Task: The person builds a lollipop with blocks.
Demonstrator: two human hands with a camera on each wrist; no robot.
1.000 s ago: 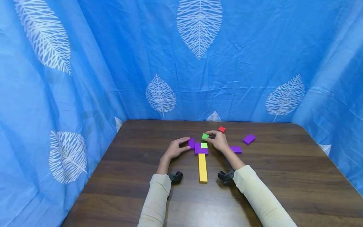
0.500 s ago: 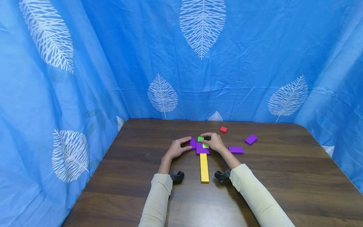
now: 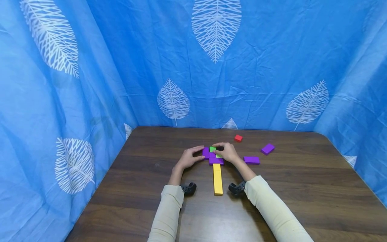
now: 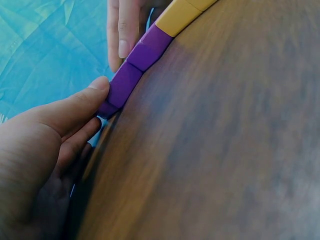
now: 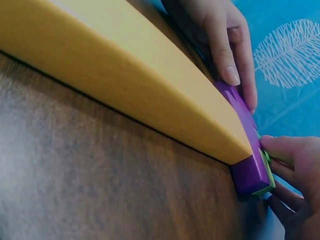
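My left hand (image 3: 186, 159) holds an upright-lying purple block (image 3: 206, 153) between the thumb at its near end and the fingers at its far end. With thumb and fingers, my right hand (image 3: 228, 152) pinches a green block (image 3: 212, 149) at the far side of the group. A light green block (image 3: 219, 156) shows partly under that hand. Nearer me a crosswise purple block (image 3: 216, 161) meets a straight yellow strip (image 3: 217, 179). In the left wrist view the left thumb (image 4: 99, 84) presses on the end of the purple row.
On the brown wooden table (image 3: 130, 201) a red block (image 3: 238, 138) lies behind the right hand. Two loose purple blocks, one nearer (image 3: 251, 160) and one farther (image 3: 267, 149), lie to the right. A blue leaf-patterned curtain (image 3: 257, 67) stands behind and beside the table.
My right hand has moved left with the green block and lowered it against the purple and light green blocks. The left hand keeps its hold on the purple block.
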